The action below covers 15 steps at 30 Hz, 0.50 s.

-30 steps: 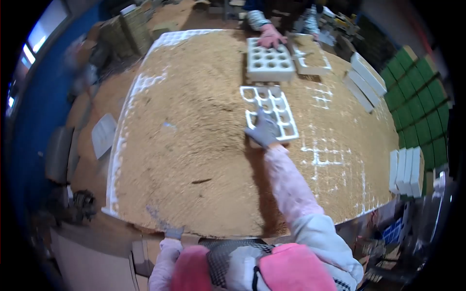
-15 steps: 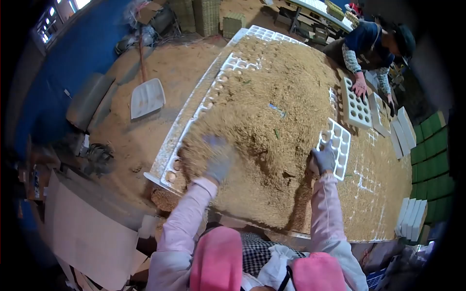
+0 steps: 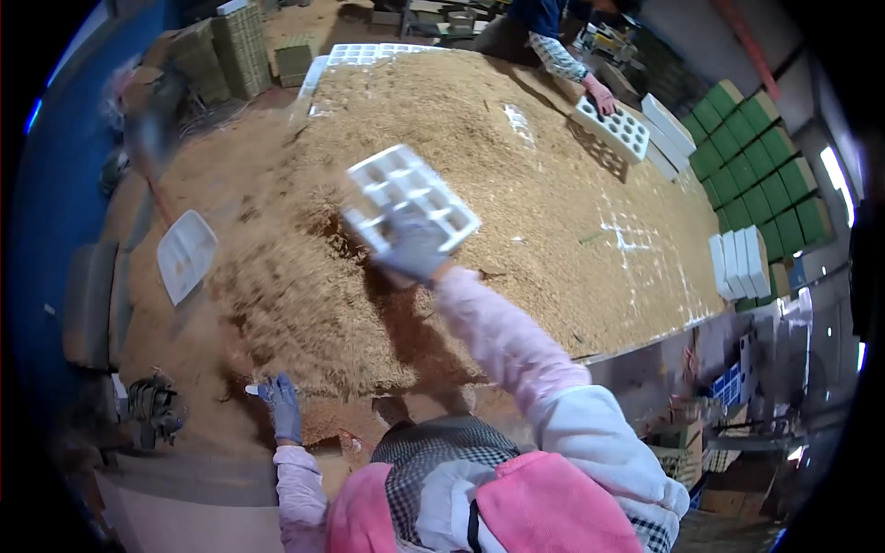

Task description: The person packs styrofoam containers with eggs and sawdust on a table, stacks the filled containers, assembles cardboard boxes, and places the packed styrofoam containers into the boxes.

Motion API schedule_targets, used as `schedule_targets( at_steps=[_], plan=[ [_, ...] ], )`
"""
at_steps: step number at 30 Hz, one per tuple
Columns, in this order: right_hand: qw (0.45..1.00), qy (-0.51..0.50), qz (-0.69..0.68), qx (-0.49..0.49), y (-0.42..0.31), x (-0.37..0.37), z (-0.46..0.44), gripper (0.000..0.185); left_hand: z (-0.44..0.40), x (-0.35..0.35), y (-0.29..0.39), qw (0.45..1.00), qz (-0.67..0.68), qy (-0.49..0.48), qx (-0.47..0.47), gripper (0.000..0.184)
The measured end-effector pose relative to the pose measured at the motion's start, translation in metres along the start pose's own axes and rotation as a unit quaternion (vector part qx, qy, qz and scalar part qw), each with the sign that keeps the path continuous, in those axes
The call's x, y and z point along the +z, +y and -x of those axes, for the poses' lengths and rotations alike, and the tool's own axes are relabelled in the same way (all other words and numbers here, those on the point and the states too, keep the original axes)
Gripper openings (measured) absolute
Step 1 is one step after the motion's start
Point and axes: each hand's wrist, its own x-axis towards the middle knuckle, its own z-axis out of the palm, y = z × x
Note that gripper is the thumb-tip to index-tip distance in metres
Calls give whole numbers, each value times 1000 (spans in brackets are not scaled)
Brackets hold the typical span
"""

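My right hand (image 3: 412, 247), in a grey glove, is closed on a white tray with square compartments (image 3: 404, 166), tilted just above the loose straw-coloured husks (image 3: 516, 267). The tray is blurred by motion. My left hand (image 3: 282, 407), also gloved, is at the near-left corner of the work surface. Its fingers are bent around a white corner piece (image 3: 252, 390), of which only a small tip shows. The husks beside it are smeared by motion. A co-worker's gloved hand (image 3: 601, 95) rests on a white block with round holes (image 3: 613, 129) at the far right.
White trays (image 3: 355, 53) line the back edge. Stacked white slabs (image 3: 737, 263) and green blocks (image 3: 765, 157) stand to the right. A white shovel (image 3: 186, 256) leans on the left. Bits of white grid (image 3: 627, 235) show through the husks.
My view has swung right. My right hand has lifted the compartment tray and brought it left over the husks. My left hand has gone from sweeping the husks to the near-left corner.
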Motion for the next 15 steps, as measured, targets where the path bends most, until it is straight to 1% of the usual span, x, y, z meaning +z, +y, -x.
schedule_targets(
  at_steps=[1, 2, 3, 4, 5, 6, 7, 8, 9, 10, 11, 12, 13, 14, 15],
  plan=[
    [996, -54, -25, 70, 41, -14, 7, 75, 3, 20, 8, 949, 307, -18, -72, 49],
    [993, 109, 9, 48, 97, -14, 26, 70, 6, 4, 6, 986, 156, -40, -39, 50],
    [980, 80, 0, 180, 147, -34, 50, 74, 8, -18, 0, 999, 1, -53, -1, 51],
    [953, 24, 7, 303, 158, -82, 85, 74, 10, -8, 10, 998, 6, -55, 2, 51],
    [943, 26, 31, 331, 218, -87, 120, 77, 9, 11, 27, 998, 11, -42, -55, 51],
    [924, -20, -125, 361, 270, -85, 161, 86, 8, 6, 28, 996, 16, -36, -83, 51],
    [904, 4, -90, 419, 275, -65, 191, 91, 6, 0, 28, 993, 20, -30, -111, 51],
    [879, 29, -54, 473, 277, -49, 215, 96, -6, -51, -2, 897, 385, -56, -208, 51],
    [915, 64, -18, 399, 269, -28, 223, 101, -9, -60, -3, 796, 553, -71, -237, 51],
    [942, 95, 15, 321, 246, -3, 220, 106, -12, -68, -4, 663, 691, -76, -277, 51],
    [958, 82, -79, 263, 191, -7, 200, 100, -14, -75, -11, 597, 740, -69, -302, 51],
    [975, 28, -21, 221, 160, 12, 181, 96, -16, -79, -17, 590, 743, -72, -308, 51],
    [980, 38, -63, 186, 111, 23, 162, 83, -19, -80, -23, 586, 745, -74, -311, 50],
    [994, 25, -38, 104, 59, 18, 141, 69, -22, -82, -28, 588, 742, -78, -312, 50],
    [992, -59, -27, 106, 17, 30, 121, 57, -24, -85, -34, 596, 735, -86, -311, 50]
  ],
)
